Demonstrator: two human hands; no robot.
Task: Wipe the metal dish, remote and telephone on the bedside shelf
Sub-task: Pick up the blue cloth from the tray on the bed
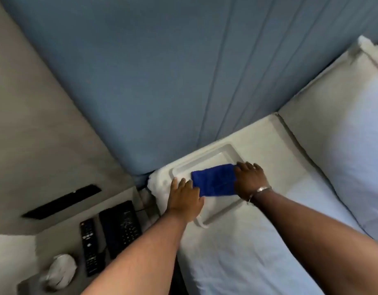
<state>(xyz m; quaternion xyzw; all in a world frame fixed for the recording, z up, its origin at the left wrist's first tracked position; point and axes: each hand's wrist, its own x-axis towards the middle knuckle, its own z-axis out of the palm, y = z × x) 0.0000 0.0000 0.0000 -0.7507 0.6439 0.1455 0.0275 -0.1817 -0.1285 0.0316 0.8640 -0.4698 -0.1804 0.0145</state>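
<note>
A pale rectangular metal dish point(213, 155) lies on the white bed near the blue headboard. A folded blue cloth point(213, 180) rests inside it. My right hand point(251, 180) presses on the cloth's right end, fingers spread over it. My left hand point(183, 199) lies flat on the dish's left rim, holding it in place beside the cloth. On the bedside shelf to the left sit a black remote point(89, 246) and a black telephone point(120, 226), side by side, both untouched.
A crumpled white bag or tissue point(61, 270) sits on the shelf point(56, 241) near its front. White pillows point(343, 133) fill the right side. The padded blue headboard point(162, 81) rises behind the dish. A dark slot point(62, 201) is set in the grey wall.
</note>
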